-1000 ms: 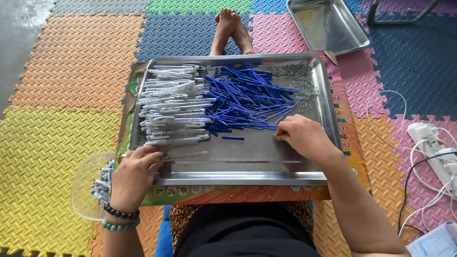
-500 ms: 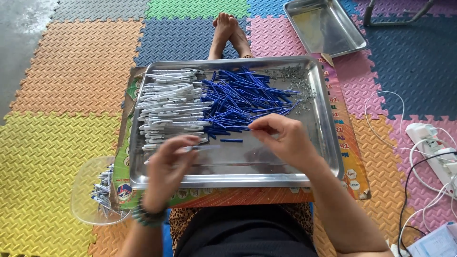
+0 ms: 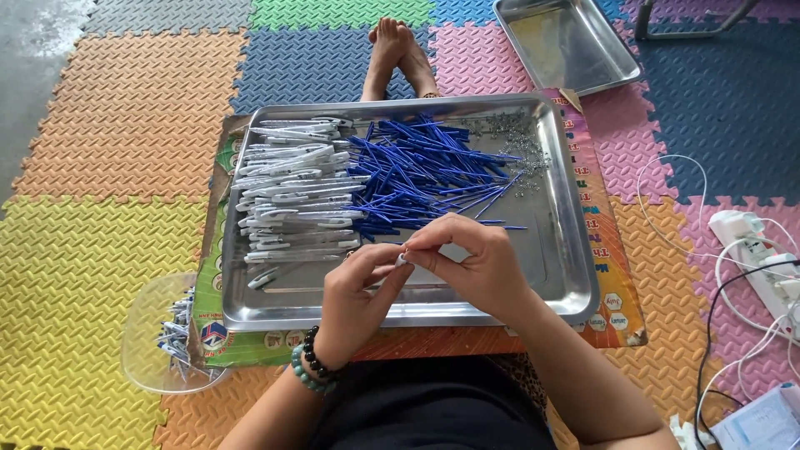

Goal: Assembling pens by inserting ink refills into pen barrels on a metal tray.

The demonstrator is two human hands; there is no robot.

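A steel tray (image 3: 567, 250) rests on my lap over a printed board. A heap of blue pen refills (image 3: 425, 167) fills its middle, with white pen barrels (image 3: 292, 187) piled on its left side. My left hand (image 3: 358, 296) and my right hand (image 3: 471, 262) meet over the tray's near edge. Both pinch one small white pen part (image 3: 402, 259) between their fingertips. Tiny metal springs (image 3: 508, 133) lie scattered at the tray's far right.
A clear plastic bowl (image 3: 146, 333) with finished pens sits at my lower left. A second steel tray (image 3: 567, 42) lies on the foam mats at the top right. A white power strip (image 3: 767, 267) and cables lie at the right. My bare feet (image 3: 396, 58) show beyond the tray.
My left hand came up from the bowl at the lower left to the tray. My right hand drew back from the refill pile. Both now meet on a small white part.
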